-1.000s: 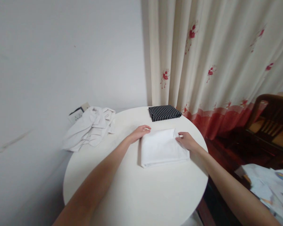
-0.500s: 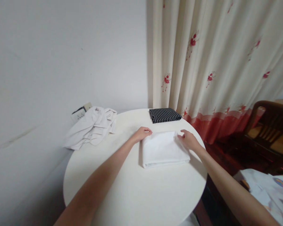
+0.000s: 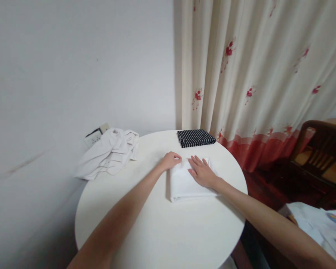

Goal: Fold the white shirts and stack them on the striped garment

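Observation:
A folded white cloth, perhaps a garment (image 3: pixel 182 185), lies as a flat rectangle on the round white table (image 3: pixel 156 231). At its far left corner, my left hand (image 3: pixel 170 160) pinches the fabric between thumb and fingers. My right hand (image 3: pixel 202 172) rests flat on top of the cloth, fingers stretched out and a little spread, pointing to the far left. The forearm covers part of the cloth's right side. Behind it, a folded black garment with white stripes (image 3: pixel 196 138) lies near the table's far edge.
A crumpled white cloth heap (image 3: pixel 110 153) sits at the table's left edge, by a wall socket (image 3: pixel 93 138). A floral curtain (image 3: pixel 240 93) hangs behind. To the right are a wooden chair (image 3: pixel 319 149) and more white clothing (image 3: pixel 316 222).
My right hand has moved left from the cloth's far right corner and now lies flat on its top. My left hand stays at the far left corner.

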The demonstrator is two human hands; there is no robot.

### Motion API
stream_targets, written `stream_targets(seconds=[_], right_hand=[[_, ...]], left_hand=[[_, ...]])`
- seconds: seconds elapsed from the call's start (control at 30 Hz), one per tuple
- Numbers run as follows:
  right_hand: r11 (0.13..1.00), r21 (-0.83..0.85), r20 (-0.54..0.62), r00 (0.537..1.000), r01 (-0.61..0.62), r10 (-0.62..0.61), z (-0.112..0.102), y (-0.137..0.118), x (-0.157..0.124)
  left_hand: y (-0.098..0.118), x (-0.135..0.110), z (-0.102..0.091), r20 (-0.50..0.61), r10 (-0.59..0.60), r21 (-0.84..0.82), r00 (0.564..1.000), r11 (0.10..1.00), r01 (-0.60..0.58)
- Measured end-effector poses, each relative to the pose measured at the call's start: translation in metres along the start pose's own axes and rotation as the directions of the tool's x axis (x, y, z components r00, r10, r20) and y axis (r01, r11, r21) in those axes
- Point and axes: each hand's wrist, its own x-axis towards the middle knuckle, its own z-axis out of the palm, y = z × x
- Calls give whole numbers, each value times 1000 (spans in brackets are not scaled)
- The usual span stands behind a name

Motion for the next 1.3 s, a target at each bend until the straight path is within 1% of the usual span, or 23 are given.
stream_targets(seconds=[0.03,0.1,0.17,0.23,0.3,0.37,0.47,0.57,0.63,0.7,0.77,0.83,0.93,1.0,1.03,1.07,1.1,1.13,1.2,1.23,1.3], right_hand=[[1000,-3,6,1000,-16,16,1,1,-1],[999,-12,10,999,-40,40,3,2,0],[999,-21,12,999,-40,40,5,2,1],[999,-31,27,999,-34,35,6,3,2],[998,-48,37,999,-35,36,7,7,2],[996,-66,27,998,-55,57,7,15,2],[989,-74,10,992,-128,129,5,33,1],[975,-65,31,977,-210,213,3,51,1],[970,-57,41,970,-236,238,4,59,2],[970,-49,37,970,-238,240,5,62,2],[972,-45,29,972,-230,231,7,63,3],[974,-44,22,974,-223,224,9,63,3],[974,-47,23,975,-221,222,9,63,2],[973,-51,27,973,-226,227,9,63,2],[972,-53,27,973,-227,229,9,63,2],[972,-53,27,973,-228,230,10,63,2],[972,-54,27,973,-229,230,10,63,2],[972,-54,26,973,-228,230,11,63,2],[973,-55,23,973,-226,228,12,64,2],[972,-54,22,973,-227,228,12,65,2],[972,-50,24,973,-229,231,13,66,2]], left_hand=[[8,-3,1,-9,20,31,1000,999,-20],[26,-12,8,-6,114,131,993,985,-112],[43,-23,22,54,243,269,968,930,-249],[55,-34,38,134,308,395,942,855,-336],[60,-42,51,171,295,463,940,818,-341],[57,-46,57,176,271,496,946,806,-323],[50,-49,61,164,276,512,947,797,-321],[46,-48,62,139,279,503,950,807,-311],[42,-45,60,117,253,478,960,833,-278],[36,-40,53,71,179,452,981,871,-192],[26,-35,41,24,79,431,997,899,-82],[14,-30,26,10,4,414,1000,910,-8],[6,-31,9,-9,-35,402,999,915,36],[10,-38,5,-57,-43,406,997,912,62],[16,-43,7,-72,-25,409,997,911,53],[22,-49,10,-66,13,410,998,912,15],[29,-55,15,-30,66,410,997,911,-48],[36,-61,20,29,128,410,991,903,-128],[47,-72,31,169,231,413,958,866,-281],[50,-77,35,224,252,422,941,846,-327],[53,-85,37,296,250,447,922,817,-365]])
